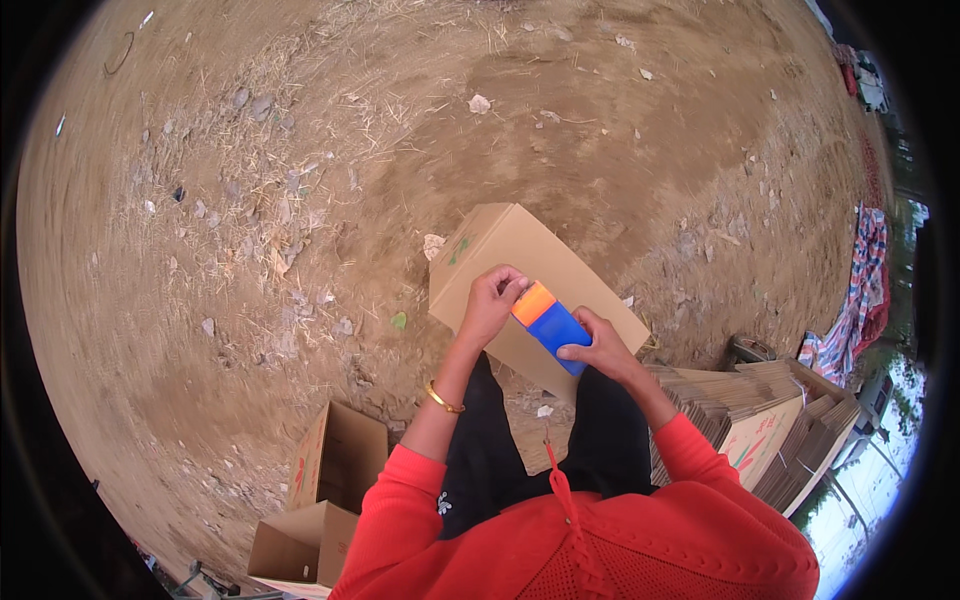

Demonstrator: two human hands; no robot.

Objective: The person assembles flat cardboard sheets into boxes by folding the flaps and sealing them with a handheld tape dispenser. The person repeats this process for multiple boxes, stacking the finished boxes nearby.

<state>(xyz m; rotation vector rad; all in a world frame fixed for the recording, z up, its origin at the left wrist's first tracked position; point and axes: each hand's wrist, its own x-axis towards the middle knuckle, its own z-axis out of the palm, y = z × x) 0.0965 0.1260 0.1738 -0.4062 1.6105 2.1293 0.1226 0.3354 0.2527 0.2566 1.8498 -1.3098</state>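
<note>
My right hand (600,347) is wrapped round the blue end of a boxy blue-and-orange tool (558,335), thumb across its top. I cannot make out exactly what kind of tool it is. At its orange end, the fingers of my left hand (494,297) are bent together in a pinch. Whatever lies between those fingertips, if anything, is too small to tell. Both hands are above a closed cardboard box (575,275), which sits on the ground in front of my legs, turned at an angle. A green mark shows on its left side.
Two open cardboard boxes (362,440) (285,545) stand beside my left leg. By my right leg is a stack of flattened cartons (760,415), with a wheel (750,348) behind. Striped cloth (850,290) lies at the far right. Leaves and straw litter the bare earth (330,180).
</note>
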